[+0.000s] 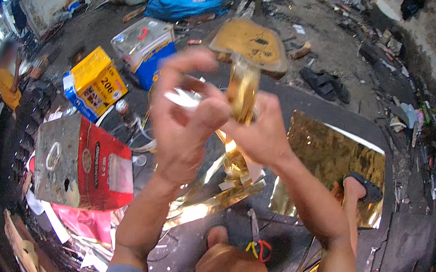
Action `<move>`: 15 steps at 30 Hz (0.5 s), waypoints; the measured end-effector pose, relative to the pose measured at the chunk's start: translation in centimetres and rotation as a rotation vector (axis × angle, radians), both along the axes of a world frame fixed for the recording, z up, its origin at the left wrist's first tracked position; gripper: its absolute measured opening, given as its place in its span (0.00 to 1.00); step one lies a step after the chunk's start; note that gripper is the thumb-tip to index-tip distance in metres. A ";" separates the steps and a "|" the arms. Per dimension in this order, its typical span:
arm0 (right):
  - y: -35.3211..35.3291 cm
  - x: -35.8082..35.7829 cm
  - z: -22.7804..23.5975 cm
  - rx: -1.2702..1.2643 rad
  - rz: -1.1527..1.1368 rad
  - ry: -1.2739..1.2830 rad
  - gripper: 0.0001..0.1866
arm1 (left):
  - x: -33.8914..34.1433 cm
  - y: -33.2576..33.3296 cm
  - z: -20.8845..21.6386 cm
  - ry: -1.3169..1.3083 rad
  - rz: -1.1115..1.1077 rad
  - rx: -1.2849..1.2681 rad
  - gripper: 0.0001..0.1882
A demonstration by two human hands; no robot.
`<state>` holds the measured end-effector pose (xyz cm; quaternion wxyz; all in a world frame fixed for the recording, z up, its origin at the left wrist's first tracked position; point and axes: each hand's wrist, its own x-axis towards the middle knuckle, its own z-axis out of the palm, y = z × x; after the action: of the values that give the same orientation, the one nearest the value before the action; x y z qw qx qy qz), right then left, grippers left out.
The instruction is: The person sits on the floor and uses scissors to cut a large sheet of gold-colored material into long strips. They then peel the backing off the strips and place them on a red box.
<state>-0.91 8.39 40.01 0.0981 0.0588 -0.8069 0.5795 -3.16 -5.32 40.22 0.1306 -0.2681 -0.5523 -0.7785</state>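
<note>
My left hand (186,148) is raised in front of me with its fingers curled, blurred by motion. A shiny silver-white piece (184,98) shows between its thumb and fingers. Close against it, my right hand (266,137) grips a curved gold strip (243,92) that stands up above the fingers. Whether the silver-white piece belongs to the same strip I cannot tell. Below the hands lie several gold offcuts (209,203). Scissors (255,237) with red and yellow handles rest between my legs. A large gold sheet (329,170) is spread at the right, a sandalled foot (357,190) on it.
To the left stand a red and grey metal can (106,168), a yellow and blue box (95,84) and a blue container (149,52). A worn wooden block (249,44) sits ahead, a black sandal (324,85) beside it. Another person (9,81) is at the far left.
</note>
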 end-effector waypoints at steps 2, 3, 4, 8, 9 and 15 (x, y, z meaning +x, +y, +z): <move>-2.1 -1.6 1.3 -0.371 0.077 0.156 0.08 | -0.7 -2.7 0.0 0.259 0.240 0.034 0.60; -2.4 -2.7 2.3 -0.431 0.121 0.153 0.09 | -0.9 -4.0 -0.2 0.315 0.321 -0.148 0.64; -2.7 -3.8 3.1 -0.579 0.104 0.107 0.10 | -1.1 -5.1 -0.6 0.370 0.394 -0.328 0.69; -2.7 -10.6 3.0 -1.185 0.253 0.140 0.09 | -1.4 -6.4 -4.9 0.302 0.513 -0.740 0.72; -2.4 -12.4 1.4 -1.240 0.162 0.113 0.10 | -2.0 -6.5 -6.5 0.296 0.586 -0.819 0.66; 5.5 -11.9 -20.2 0.275 -0.655 -0.228 0.35 | -6.1 -6.9 -20.9 0.164 0.535 -1.360 0.52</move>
<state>-12.79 13.87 19.80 0.1791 -0.2546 -0.8591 0.4062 -9.23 -12.20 19.29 0.1617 -0.2034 -0.9482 -0.1827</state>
